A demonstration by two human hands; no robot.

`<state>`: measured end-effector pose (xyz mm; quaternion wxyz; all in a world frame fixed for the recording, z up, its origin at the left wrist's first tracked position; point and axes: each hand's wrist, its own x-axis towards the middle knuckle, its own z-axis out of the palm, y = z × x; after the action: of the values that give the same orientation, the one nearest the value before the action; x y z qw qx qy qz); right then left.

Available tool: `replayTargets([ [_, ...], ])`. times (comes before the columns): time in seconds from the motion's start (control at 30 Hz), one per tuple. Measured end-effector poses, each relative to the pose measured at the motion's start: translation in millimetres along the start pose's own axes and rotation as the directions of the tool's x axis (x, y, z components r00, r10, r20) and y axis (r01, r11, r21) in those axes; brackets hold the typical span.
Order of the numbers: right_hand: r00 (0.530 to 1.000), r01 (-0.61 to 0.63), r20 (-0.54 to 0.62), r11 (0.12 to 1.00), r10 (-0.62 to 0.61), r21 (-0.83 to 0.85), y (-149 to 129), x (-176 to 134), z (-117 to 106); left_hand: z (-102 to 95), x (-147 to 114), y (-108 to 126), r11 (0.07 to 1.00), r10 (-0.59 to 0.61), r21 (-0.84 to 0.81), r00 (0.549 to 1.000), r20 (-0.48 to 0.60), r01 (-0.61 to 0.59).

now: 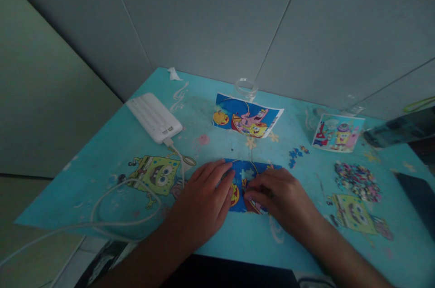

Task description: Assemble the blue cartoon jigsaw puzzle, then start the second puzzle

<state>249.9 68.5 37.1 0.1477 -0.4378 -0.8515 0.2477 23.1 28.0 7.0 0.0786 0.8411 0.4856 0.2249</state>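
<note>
A blue jigsaw puzzle (pixel 239 208), largely put together, lies flat on the table in front of me. My left hand (pixel 207 199) rests on its left part with the fingers stretched out, covering that edge. Over the right part, my right hand (pixel 277 190) has thumb and forefinger pinched on a small puzzle piece, mostly hidden by the fingers. Behind the puzzle, a picture card (pixel 243 118) with a matching cartoon scene leans against a clear round container (pixel 246 87). Several loose blue puzzle pieces (pixel 295 156) lie to the right of it.
A white power bank (pixel 154 118) with a white cable (pixel 125 223) lies on the left. On the right are a pile of mixed puzzle pieces (pixel 358 181), a second picture card (pixel 339 133), a dark flat object (pixel 418 197) and a dark case (pixel 401 127). A wall stands behind the table.
</note>
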Motion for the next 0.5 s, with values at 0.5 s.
replayTargets([
  [0.5, 1.0, 0.016, 0.001, 1.0, -0.016, 0.019, 7.2, 2.4, -0.3, -0.2, 0.4, 0.4, 1.0, 0.009, 0.015, 1.0, 0.002, -0.009],
])
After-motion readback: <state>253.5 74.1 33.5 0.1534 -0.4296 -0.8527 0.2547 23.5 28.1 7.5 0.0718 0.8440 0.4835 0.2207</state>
